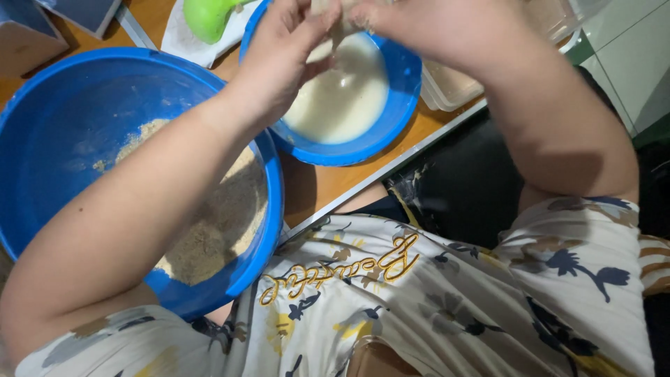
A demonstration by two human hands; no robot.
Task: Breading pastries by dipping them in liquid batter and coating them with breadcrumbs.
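My left hand and my right hand meet above a small blue bowl of pale, milky batter. Together the fingers pinch a small pale piece of food coated in batter; a thin drip hangs from it toward the liquid. The piece is mostly hidden by my fingers and cut off by the top edge. My left forearm crosses over a large blue basin holding tan breadcrumbs along its right side.
A green utensil lies on a white cloth at the top. A clear plastic container stands right of the small bowl. The wooden table's metal-trimmed edge runs diagonally; my floral shirt fills the lower frame.
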